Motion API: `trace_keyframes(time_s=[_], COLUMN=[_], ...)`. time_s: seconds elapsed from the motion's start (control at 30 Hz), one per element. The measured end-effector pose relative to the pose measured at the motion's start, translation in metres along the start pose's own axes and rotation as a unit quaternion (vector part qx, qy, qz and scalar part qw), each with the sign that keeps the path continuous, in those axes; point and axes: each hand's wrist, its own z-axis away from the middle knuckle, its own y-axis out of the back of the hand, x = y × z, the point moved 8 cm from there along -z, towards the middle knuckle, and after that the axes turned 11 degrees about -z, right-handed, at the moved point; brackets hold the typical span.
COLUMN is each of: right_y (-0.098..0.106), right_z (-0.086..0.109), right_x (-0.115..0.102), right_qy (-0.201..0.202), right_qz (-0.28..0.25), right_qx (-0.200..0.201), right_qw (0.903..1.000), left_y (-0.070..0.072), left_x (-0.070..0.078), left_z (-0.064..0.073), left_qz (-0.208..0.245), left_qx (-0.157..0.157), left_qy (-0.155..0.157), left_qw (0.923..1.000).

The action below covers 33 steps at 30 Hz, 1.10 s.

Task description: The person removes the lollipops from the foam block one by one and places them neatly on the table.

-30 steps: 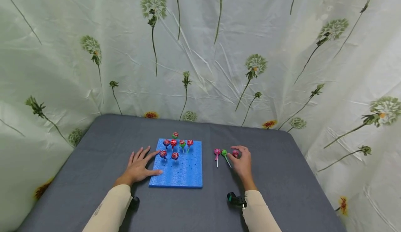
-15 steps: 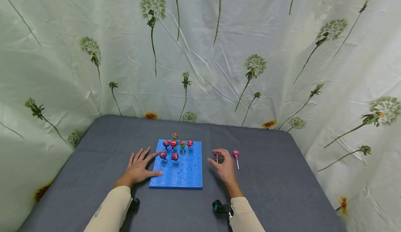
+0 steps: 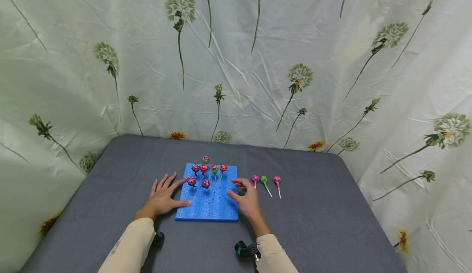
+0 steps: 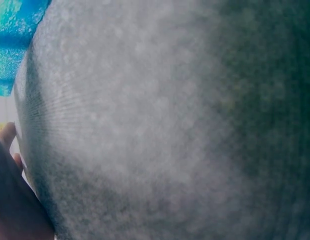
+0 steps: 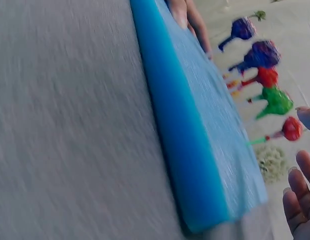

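A blue foam board (image 3: 206, 209) with small holes lies on the table. Several wrapped lollipops stand upright in it, among them a red one (image 3: 223, 168), a green-and-red one (image 3: 214, 169) and a dark purple one (image 3: 191, 181). My left hand (image 3: 162, 199) rests with spread fingers on the board's left edge. Over its right edge hovers my right hand (image 3: 246, 199), thumb and fingers apart and holding nothing; the right wrist view shows its fingers (image 5: 300, 187) bare. To its right lie a pink lollipop (image 3: 255, 178), a green lollipop (image 3: 263, 179) and another pink lollipop (image 3: 277, 180).
Grey cloth covers the table (image 3: 317, 224). Behind it hangs a pale curtain (image 3: 236, 60) printed with dandelions. Mostly blurred grey cloth (image 4: 135, 120) fills the left wrist view, with a corner of the board at upper left.
My right hand has moved left, from the rightmost pink lollipop, past the other two, to the board's right edge. The three loose lollipops lie uncovered. My left hand has stayed in place.
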Motion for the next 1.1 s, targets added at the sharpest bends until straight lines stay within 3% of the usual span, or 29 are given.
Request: trace_keyframes(time_s=[0.23, 0.53, 1.1], right_y=[-0.024, -0.050, -0.073], right_z=[0.011, 0.005, -0.002], right_x=[-0.026, -0.003, -0.003], right_qy=[-0.002, 0.001, -0.007], right_qz=[-0.067, -0.054, -0.059], right_qx=[-0.022, -0.026, -0.017], right_qw=[0.9975, 0.9982, 0.9981], left_y=[0.000, -0.002, -0.001], left_x=[-0.001, -0.001, 0.000], left_z=[-0.002, -0.001, -0.001], left_qz=[-0.007, 0.000, -0.004], left_qx=[0.004, 0.004, 0.001], left_qy=[-0.002, -0.004, -0.002], left_qw=[1.0000, 1.0000, 1.0000])
